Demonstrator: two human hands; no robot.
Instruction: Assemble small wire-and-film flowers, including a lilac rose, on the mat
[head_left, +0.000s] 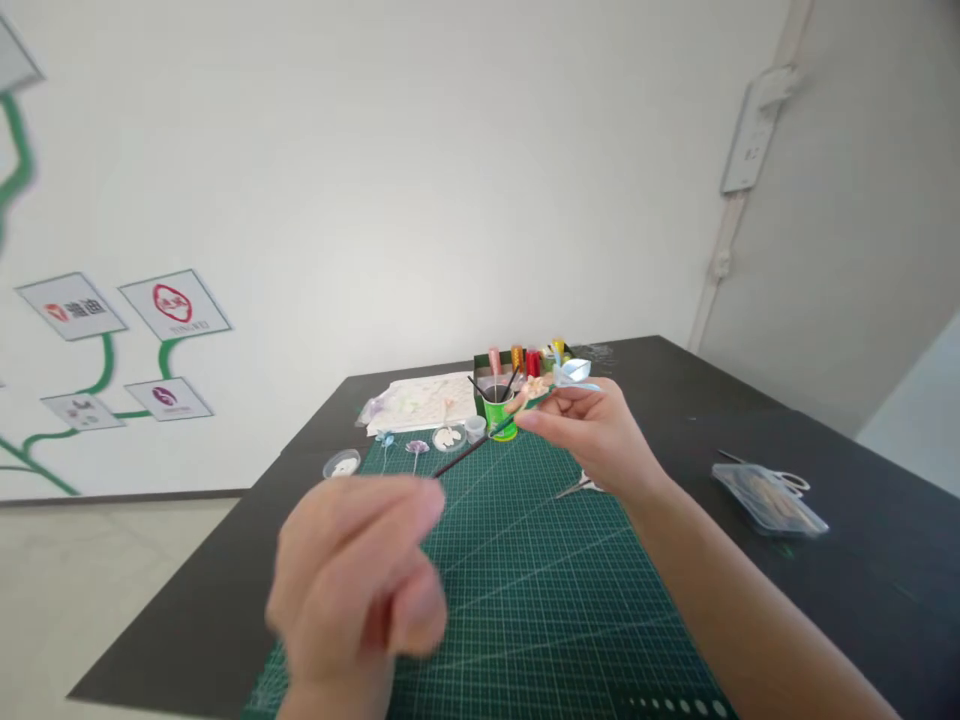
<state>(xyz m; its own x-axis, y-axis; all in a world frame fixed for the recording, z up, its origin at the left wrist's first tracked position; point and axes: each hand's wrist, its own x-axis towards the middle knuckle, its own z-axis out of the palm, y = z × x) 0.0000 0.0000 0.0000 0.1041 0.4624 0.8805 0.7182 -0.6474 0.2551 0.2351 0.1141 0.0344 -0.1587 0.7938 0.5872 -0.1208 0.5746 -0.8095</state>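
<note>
My right hand [600, 430] is raised above the green cutting mat [540, 590], its fingers pinched on a thin dark stem [469, 455] that carries a small pale-blue and peach flower [562, 378] at its top. The stem slants down to the left toward my left hand [360, 580]. That hand is close to the camera and blurred, with its fingers curled. Whether it touches the stem's lower end is unclear.
On the black table [750, 420] behind the mat stand a green cup [499, 410] with sticks, a box of coloured spools [525, 362], white paper [424, 400] and small dishes [341, 465]. Scissors [577, 487] lie under my right wrist. A clear packet [769, 497] lies at right.
</note>
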